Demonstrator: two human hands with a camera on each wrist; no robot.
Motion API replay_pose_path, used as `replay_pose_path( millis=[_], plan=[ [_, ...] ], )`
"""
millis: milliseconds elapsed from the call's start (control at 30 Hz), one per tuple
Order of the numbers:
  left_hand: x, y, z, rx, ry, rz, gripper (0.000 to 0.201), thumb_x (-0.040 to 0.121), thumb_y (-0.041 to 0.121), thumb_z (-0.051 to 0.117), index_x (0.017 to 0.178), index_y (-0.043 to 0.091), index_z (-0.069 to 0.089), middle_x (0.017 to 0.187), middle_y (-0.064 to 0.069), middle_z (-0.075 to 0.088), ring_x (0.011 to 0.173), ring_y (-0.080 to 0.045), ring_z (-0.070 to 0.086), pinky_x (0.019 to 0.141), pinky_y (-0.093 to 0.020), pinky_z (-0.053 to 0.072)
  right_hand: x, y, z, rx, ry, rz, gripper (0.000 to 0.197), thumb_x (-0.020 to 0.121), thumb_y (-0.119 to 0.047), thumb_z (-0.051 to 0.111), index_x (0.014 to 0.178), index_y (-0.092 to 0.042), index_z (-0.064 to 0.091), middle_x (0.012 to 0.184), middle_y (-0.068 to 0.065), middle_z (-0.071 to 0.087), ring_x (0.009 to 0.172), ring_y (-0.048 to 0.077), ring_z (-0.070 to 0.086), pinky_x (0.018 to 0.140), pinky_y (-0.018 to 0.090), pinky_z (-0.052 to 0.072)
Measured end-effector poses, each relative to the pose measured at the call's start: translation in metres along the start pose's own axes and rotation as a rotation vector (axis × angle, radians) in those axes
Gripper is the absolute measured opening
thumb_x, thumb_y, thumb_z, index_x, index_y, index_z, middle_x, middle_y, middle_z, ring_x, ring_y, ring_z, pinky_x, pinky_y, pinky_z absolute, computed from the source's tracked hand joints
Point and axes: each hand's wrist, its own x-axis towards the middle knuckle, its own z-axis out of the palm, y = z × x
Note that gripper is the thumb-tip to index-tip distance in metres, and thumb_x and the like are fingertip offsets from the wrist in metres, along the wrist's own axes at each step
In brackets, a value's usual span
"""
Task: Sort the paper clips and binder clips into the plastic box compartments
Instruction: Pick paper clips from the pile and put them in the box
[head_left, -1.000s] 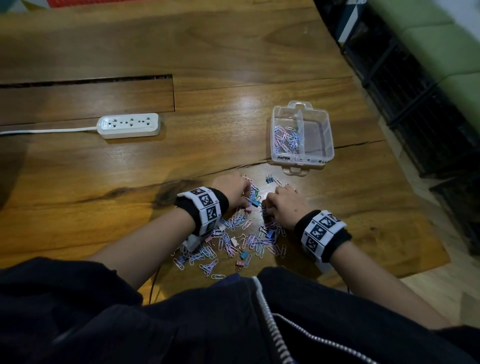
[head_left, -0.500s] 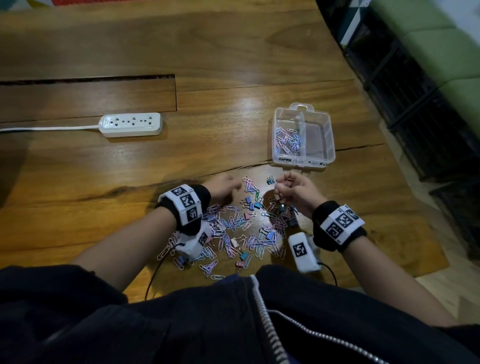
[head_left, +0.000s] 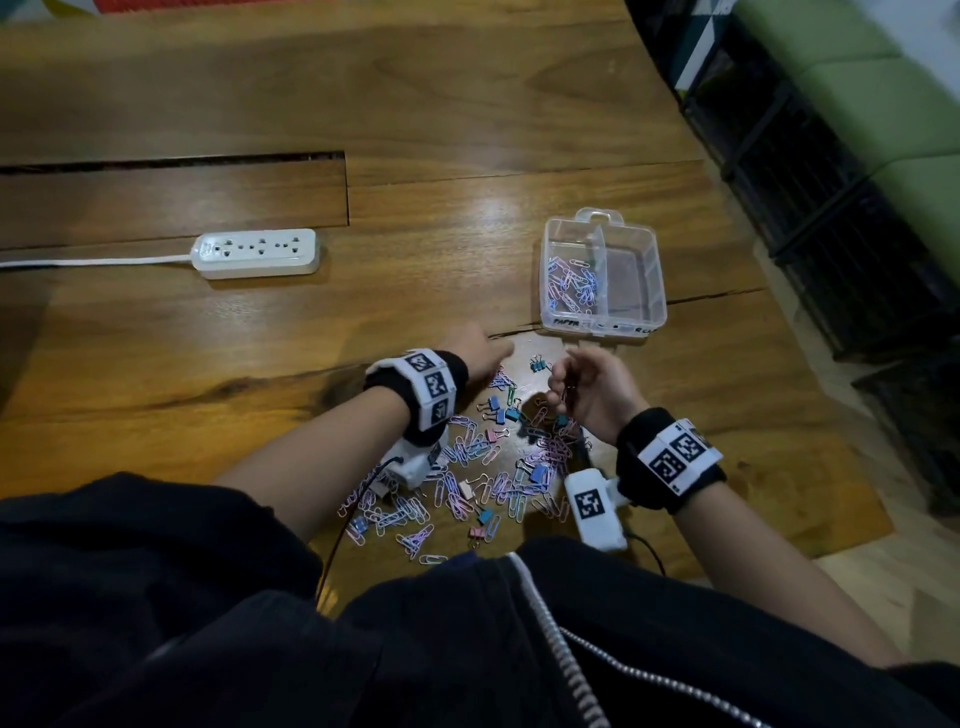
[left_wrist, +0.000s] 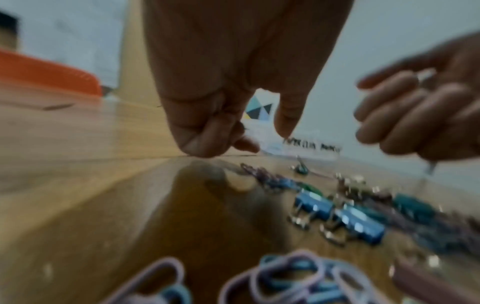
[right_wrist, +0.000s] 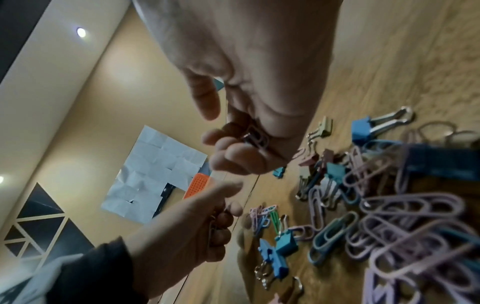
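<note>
A clear plastic box (head_left: 653, 244) stands on the wooden table; its left compartment holds several paper clips (head_left: 571, 283), and its right compartment (head_left: 631, 280) looks bare. A pile of pastel paper clips (head_left: 483, 467) and small binder clips (head_left: 501, 415) lies in front of me. My right hand (head_left: 563, 379) hovers above the pile's far edge, just short of the box, fingers curled round pink paper clips (right_wrist: 257, 135). My left hand (head_left: 485, 345) is low over the table left of it, fingers curled round a wire paper clip (right_wrist: 211, 228). A teal binder clip (head_left: 540, 364) lies between the hands.
A white power strip (head_left: 257, 253) with its cord lies at the left. A long slot (head_left: 171, 158) cuts the tabletop behind it. The table's edge curves down the right side (head_left: 779, 374), with dark shelving (head_left: 841, 218) beyond. Blue binder clips (left_wrist: 358, 224) lie close by my left wrist.
My right hand has risen off the pile and moved toward the box, holding paper clips. My left hand has slid forward and left, off the pile.
</note>
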Motion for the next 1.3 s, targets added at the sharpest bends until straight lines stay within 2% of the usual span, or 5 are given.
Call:
replay_pose_path(
  millis=[200,500,767,967,1300],
  plan=[
    [0.005,-0.002,0.017,0.516,0.019,0.075,0.070,0.072,0.051,0.069,0.116,0.000,0.049,0.110,-0.013,0.057,0.097,-0.025,0.059,0.075,-0.031,0.049,-0.008,0.008,-0.012,-0.570,0.051,-0.097,0.020,0.091,-0.014,0.047,0.071,-0.017,0.051,0.066,-0.002,0.048,0.055,0.009,0.041,0.051,0.019,0.034],
    [0.005,-0.011,0.019,0.661,-0.081,0.166,0.038,0.095,0.031,0.044,0.103,-0.003,0.060,0.091,-0.014,0.059,0.089,-0.028,0.058,0.076,-0.033,0.046,0.003,0.025,-0.002,-1.448,0.106,-0.283,0.049,0.066,-0.037,0.074,0.108,-0.023,0.054,0.098,-0.002,0.037,0.098,0.015,0.036,0.084,0.029,0.037],
    [-0.003,-0.027,-0.013,-0.709,-0.246,-0.006,0.023,0.089,0.008,0.033,0.067,0.012,0.038,0.063,-0.002,0.038,0.037,-0.007,0.037,0.035,-0.013,0.031,0.004,0.025,0.004,-1.597,0.038,-0.421,0.026,0.086,-0.027,0.055,0.105,-0.010,0.059,0.109,0.006,0.050,0.104,0.020,0.042,0.086,0.025,0.034],
    [-0.013,-0.032,-0.020,-0.986,-0.421,0.040,0.015,0.071,0.004,0.029,0.065,0.007,0.043,0.054,-0.007,0.057,0.039,-0.012,0.046,0.032,-0.013,0.036,0.004,0.031,0.003,-1.720,0.008,-0.432,0.025,0.086,-0.018,0.055,0.108,-0.006,0.053,0.112,0.008,0.048,0.105,0.021,0.042,0.091,0.028,0.037],
    [-0.019,-0.050,-0.023,-0.184,-0.235,0.038,0.022,0.089,0.015,0.056,0.069,0.016,0.047,0.060,0.002,0.051,0.041,-0.003,0.047,0.041,-0.015,0.038,-0.010,0.009,-0.003,-0.479,0.021,-0.222,0.021,0.089,0.000,0.045,0.080,-0.018,0.049,0.070,-0.005,0.055,0.060,0.004,0.058,0.058,0.016,0.046]
  ],
)
